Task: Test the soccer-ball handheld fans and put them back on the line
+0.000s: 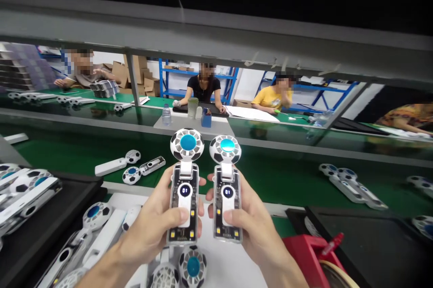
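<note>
In my left hand [158,216] is a handheld fan [184,229] with a football-patterned head and a clear body showing its circuit board. My right hand [252,225] grips a second handheld fan [228,229] of the same kind, upright beside the first with a small gap between. Both round displays read 01. Each thumb rests on the white front strip below the display. The two heads have blue centres and point up. Below my hands, more football fans [192,266] lie on a white surface [219,263].
Piled fans [29,188] fill a black tray [77,193] at left. Several fans [352,184] lie on the green belt [270,175]. A red tape dispenser [304,256] and another black tray [372,234] are at right. Co-workers sit across, beyond a metal post [132,78].
</note>
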A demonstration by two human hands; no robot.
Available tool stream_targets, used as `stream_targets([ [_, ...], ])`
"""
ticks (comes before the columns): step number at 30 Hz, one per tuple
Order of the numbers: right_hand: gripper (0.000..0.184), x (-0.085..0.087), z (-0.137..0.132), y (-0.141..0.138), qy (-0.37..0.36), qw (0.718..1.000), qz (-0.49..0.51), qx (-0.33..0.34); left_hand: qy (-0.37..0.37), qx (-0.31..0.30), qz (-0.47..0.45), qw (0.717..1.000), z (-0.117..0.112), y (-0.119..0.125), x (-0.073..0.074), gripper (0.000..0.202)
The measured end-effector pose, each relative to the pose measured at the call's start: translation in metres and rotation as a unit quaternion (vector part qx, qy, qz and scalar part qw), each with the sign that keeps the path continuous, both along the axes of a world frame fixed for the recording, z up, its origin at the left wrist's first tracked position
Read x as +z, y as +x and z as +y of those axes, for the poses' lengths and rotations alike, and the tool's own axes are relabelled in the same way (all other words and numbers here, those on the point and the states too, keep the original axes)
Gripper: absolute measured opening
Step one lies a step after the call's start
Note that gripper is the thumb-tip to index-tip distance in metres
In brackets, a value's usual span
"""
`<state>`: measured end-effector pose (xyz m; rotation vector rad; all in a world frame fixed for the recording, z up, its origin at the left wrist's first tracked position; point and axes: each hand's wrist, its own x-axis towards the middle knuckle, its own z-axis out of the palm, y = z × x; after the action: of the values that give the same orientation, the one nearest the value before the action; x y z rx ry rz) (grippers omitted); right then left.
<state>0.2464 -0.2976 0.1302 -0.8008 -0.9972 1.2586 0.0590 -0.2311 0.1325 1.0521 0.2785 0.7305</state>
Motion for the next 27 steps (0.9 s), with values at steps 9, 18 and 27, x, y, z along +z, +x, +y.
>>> stream_targets([
  [9,0.063,0.0072,-0.0086,-0.0004,-0.008,0.999,-0.030,-0.029,0.005,-0.010,-0.006,1.000,-0.0017,-0.0020,0.0020,0.067],
  [18,0.059,0.0068,-0.0074,0.0001,-0.023,0.997,-0.036,-0.065,0.001,0.007,-0.012,1.000,-0.0025,0.0008,-0.0021,0.063],
  [27,0.057,0.0060,-0.0061,0.0008,-0.025,0.997,-0.036,-0.062,-0.006,-0.007,-0.020,1.000,-0.0024,0.0007,-0.0022,0.052],
])
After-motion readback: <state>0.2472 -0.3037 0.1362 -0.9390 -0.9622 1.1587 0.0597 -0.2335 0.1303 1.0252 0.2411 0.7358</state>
